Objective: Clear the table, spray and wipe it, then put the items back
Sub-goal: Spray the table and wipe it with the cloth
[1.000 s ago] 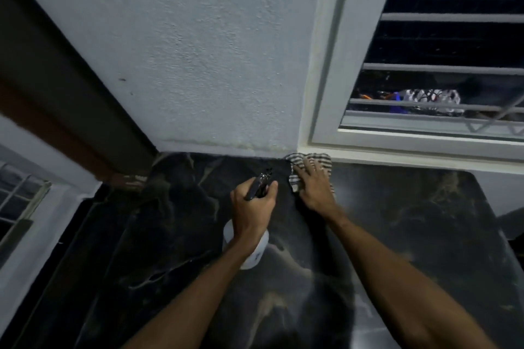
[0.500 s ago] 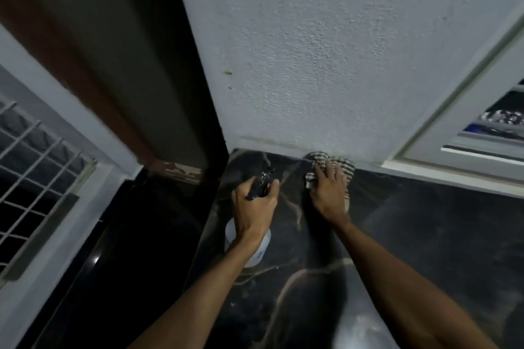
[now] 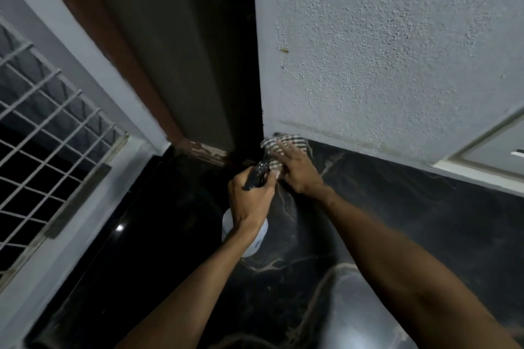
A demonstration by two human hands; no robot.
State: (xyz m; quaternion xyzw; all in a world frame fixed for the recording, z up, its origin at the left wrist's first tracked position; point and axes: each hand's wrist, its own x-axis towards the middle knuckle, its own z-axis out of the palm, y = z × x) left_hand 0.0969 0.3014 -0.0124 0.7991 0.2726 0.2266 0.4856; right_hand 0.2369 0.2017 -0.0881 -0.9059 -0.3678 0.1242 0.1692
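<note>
L hand (image 3: 251, 201) is wrapped tight around the neck of a spray bottle (image 3: 246, 235), w/ the black trigger head (image 3: 257, 174) sticking out past the knuckles toward the far side; the white body shows below the wrist, above the table (image 3: 425, 224). Can't tell if the bottle's base touches the top. R hand (image 3: 297, 171) lies flat, fingers spread, pressing a striped cloth (image 3: 279, 147) down on the table at its far left corner, right where the top meets the wall (image 3: 382, 51). The two hands are just beside each other, nearly touching. Table is dark marble-look stone w/ pale veins, glossy; nothing but cloth & bottle on the part in view. Far side: rough pale wall. Left of it, a dark gap and a brown-edged frame (image 3: 136, 71). Further left, a window w/ white grille (image 3: 48, 133). Far right, a bit of another window frame (image 3: 487, 150).
</note>
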